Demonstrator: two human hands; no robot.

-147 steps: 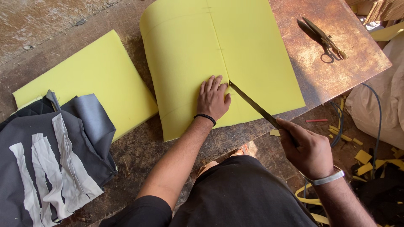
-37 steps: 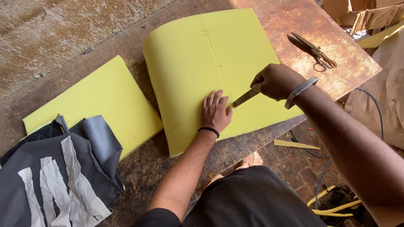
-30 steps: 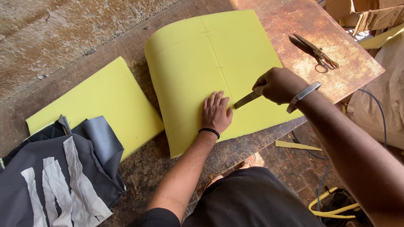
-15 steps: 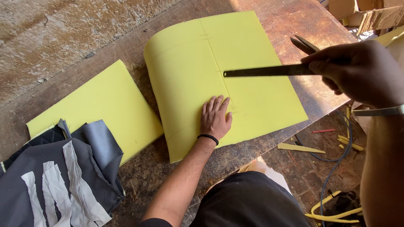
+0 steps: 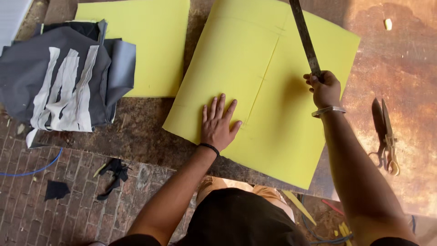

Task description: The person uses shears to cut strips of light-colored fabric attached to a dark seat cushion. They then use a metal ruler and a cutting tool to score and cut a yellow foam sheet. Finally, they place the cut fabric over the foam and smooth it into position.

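Note:
A large yellow foam sheet (image 5: 255, 59) lies on the worn brown table (image 5: 400, 59), with thin pencil lines marked across it. My left hand (image 5: 218, 123) rests flat on the sheet's near left part, fingers spread. My right hand (image 5: 324, 87) is closed around the lower end of a long dark metal blade (image 5: 304, 36). The blade points away from me over the sheet's right half, its tip out of view at the top edge. I wear a black band on the left wrist and a metal bangle on the right.
A second yellow foam sheet (image 5: 150, 41) lies at the left. Grey fabric with white strips (image 5: 63, 77) is piled at the table's left end. Large scissors (image 5: 384, 134) lie at the right. Scraps litter the brick floor (image 5: 59, 191) below.
The view has swung round. My right hand has turned the blade from lying crosswise above the sheet to pointing away from me along its right half. The left hand stays pressed on the sheet.

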